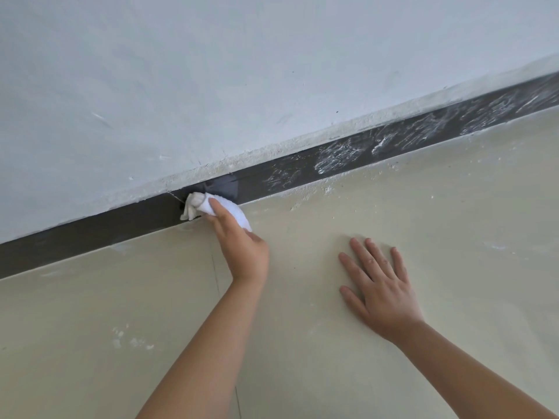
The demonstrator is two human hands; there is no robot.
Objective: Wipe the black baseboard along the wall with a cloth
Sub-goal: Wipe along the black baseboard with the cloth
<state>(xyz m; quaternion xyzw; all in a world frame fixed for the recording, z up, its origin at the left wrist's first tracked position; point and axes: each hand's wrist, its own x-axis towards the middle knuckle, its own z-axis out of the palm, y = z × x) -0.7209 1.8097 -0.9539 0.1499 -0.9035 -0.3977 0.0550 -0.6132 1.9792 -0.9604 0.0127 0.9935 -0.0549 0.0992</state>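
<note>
Nearest me, my right hand (pixel 381 293) lies flat on the cream floor (pixel 302 343) at about 4 o'clock, fingers spread, holding nothing; it reads as a prop for my weight.

Further out, near centre, my left hand (pixel 242 246) reaches toward 11 o'clock. Its grip is pinching a bunched white cloth (pixel 211 207), fingers curled round it, and pressing the wad against the black baseboard (pixel 90 231) where board meets floor.

Step in hand, as I judge it: mid-wipe, working along the board. Under and just beside the cloth the surface shows a darker, glossy patch. From there toward 8 o'clock the board looks matte and fairly even. Toward 2 o'clock it carries heavy white smears and scratchy dust marks (pixel 338 155), with white crumbs on the floor along the foot of it.

Next move, by estimate: carry the cloth rightward toward 2 o'clock with steady pressure, refolding to a clean face if it loads up.

Farthest: pale wall (pixel 211 71) above, rough whitish edge along the board's top.
</note>
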